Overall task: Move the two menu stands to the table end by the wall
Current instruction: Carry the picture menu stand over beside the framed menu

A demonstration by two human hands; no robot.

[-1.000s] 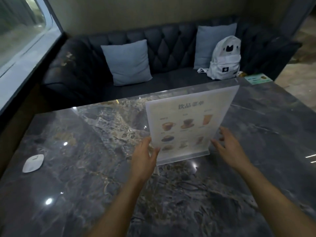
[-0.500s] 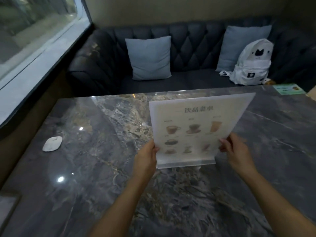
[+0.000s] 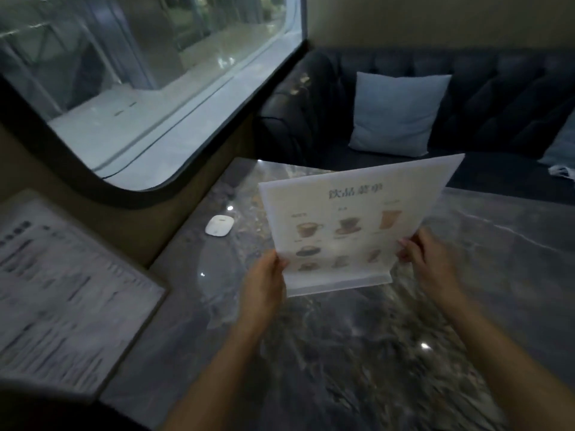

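Note:
A clear acrylic menu stand point(image 3: 351, 225) with a drinks menu of cups and Chinese text is held above the dark marble table point(image 3: 357, 353). My left hand point(image 3: 264, 281) grips its lower left edge. My right hand point(image 3: 426, 259) grips its lower right edge. The stand leans to the right and its base hangs just over the tabletop. A second menu stand is not in sight.
A small white oval device point(image 3: 219, 225) lies on the table near the wall. A big window point(image 3: 133, 73) and a framed printed board point(image 3: 62, 293) fill the left side. A dark tufted sofa point(image 3: 497, 98) with a light blue cushion point(image 3: 395, 113) stands behind the table.
Both hands closed on the stand and carried it left toward the wall end. The view swung left, bringing in the window and the framed board.

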